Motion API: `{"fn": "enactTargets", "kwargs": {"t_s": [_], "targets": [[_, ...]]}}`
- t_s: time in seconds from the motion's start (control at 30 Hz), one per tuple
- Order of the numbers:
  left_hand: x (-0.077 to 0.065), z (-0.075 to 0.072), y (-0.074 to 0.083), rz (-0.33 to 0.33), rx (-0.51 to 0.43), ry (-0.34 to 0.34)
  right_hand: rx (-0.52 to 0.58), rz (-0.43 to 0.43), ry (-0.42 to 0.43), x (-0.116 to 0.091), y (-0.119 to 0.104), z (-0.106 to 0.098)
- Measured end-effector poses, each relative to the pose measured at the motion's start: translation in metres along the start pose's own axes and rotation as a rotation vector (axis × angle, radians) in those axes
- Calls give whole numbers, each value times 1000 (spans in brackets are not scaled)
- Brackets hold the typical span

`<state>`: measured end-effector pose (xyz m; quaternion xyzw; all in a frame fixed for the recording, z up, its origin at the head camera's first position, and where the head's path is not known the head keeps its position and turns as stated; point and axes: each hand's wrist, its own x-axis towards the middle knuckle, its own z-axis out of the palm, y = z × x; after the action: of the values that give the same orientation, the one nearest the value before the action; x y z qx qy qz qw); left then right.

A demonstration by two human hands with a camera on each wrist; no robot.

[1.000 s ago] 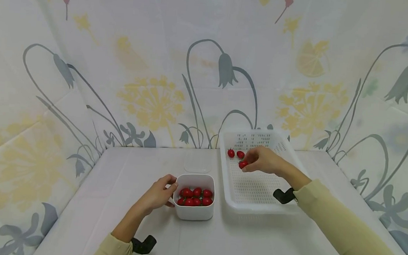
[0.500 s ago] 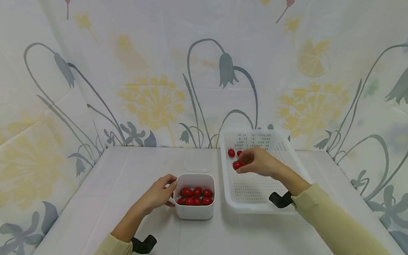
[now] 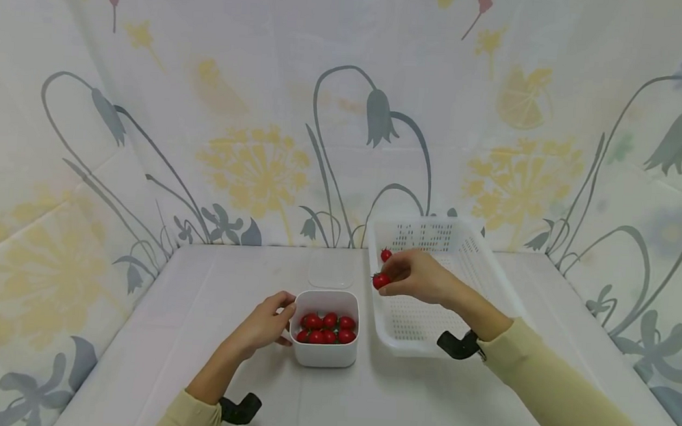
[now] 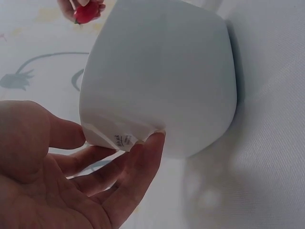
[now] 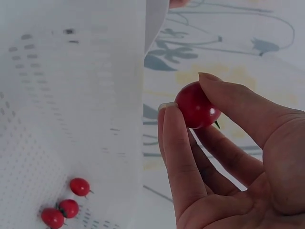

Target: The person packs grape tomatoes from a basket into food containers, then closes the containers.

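A cherry tomato (image 5: 196, 106) is pinched between the thumb and fingers of my right hand (image 3: 422, 278). That hand is raised over the left rim of a white perforated basket (image 3: 388, 341). Inside the basket, the right wrist view shows 3 more cherry tomatoes (image 5: 79, 186); in the head view the hand hides some of them. My left hand (image 3: 265, 322) holds a small white square container (image 3: 325, 357) at its left side, fingertips (image 4: 155, 143) on the outer wall and thumb at the rim. Several cherry tomatoes (image 3: 329, 337) lie in that container.
Behind the container, a clear flat lid (image 3: 330, 276) lies on the white table (image 3: 243, 272). A patterned cloth (image 3: 343, 174) hangs along the back and sides. Each wrist wears a black camera mount (image 3: 240, 409).
My right hand has carried the cherry tomato left across the basket to its left rim. My left hand and the container have stayed in place.
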<state>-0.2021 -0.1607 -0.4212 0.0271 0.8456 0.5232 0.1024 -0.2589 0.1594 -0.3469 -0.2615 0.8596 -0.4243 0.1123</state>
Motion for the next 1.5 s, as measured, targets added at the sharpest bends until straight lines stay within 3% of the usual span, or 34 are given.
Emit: {"fn": "enactTargets", "kwargs": {"t_s": [0.37, 0.7, 1.03, 1.5], "targets": [[2, 1, 0, -4, -3, 7, 43, -14, 5, 4, -17, 29], [1, 1, 1, -2, 8, 6, -45, -35, 37, 14, -23, 56], [-2, 0, 4, -1, 3, 7, -91, -6, 59, 24, -28, 90], [-3, 0, 3, 13, 10, 12, -110, 51, 99, 33, -25, 123]]}}
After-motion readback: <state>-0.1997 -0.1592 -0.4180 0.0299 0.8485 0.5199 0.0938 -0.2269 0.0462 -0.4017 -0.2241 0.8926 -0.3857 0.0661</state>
